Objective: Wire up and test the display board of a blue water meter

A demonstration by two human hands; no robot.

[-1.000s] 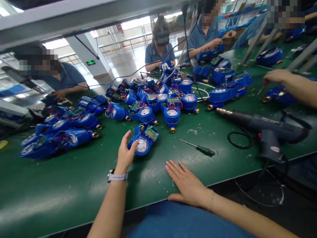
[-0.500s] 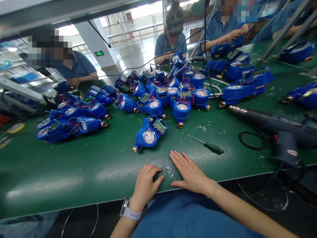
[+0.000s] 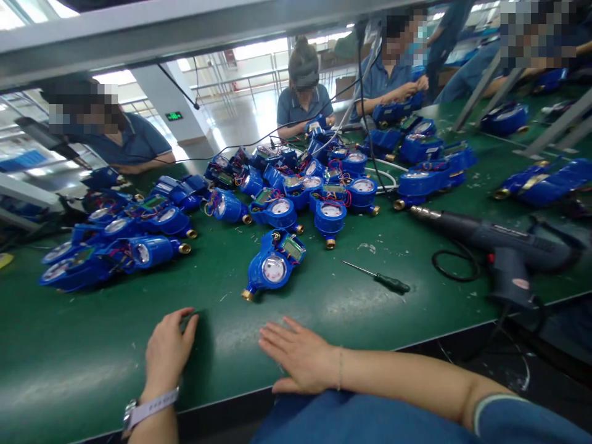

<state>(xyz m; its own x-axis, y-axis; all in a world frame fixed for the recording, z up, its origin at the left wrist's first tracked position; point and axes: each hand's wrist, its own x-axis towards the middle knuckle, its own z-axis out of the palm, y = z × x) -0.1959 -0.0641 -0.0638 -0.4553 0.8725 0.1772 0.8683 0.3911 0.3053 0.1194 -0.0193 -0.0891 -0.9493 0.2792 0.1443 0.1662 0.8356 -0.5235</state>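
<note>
My left hand, with a watch on its wrist, is over the green tabletop near the front edge. Its fingers curl loosely, thumb apart, and nothing shows in them. My right hand lies flat on the table with fingers stretched out and the thumb spread. Closest to both hands is a blue water meter with a round white dial, a small green circuit board and a brass end. A screwdriver with a dark green handle rests to the right of that meter, apart from my hands.
A heat gun lies on the right with its cable loop. Several blue meters crowd the middle and the left. Co-workers sit across the table. A metal beam crosses overhead, and a black cable hangs down.
My left hand has moved left, away from my right hand. My right hand has slid left across the table. The view has shifted slightly; the near meter and screwdriver lie as before.
</note>
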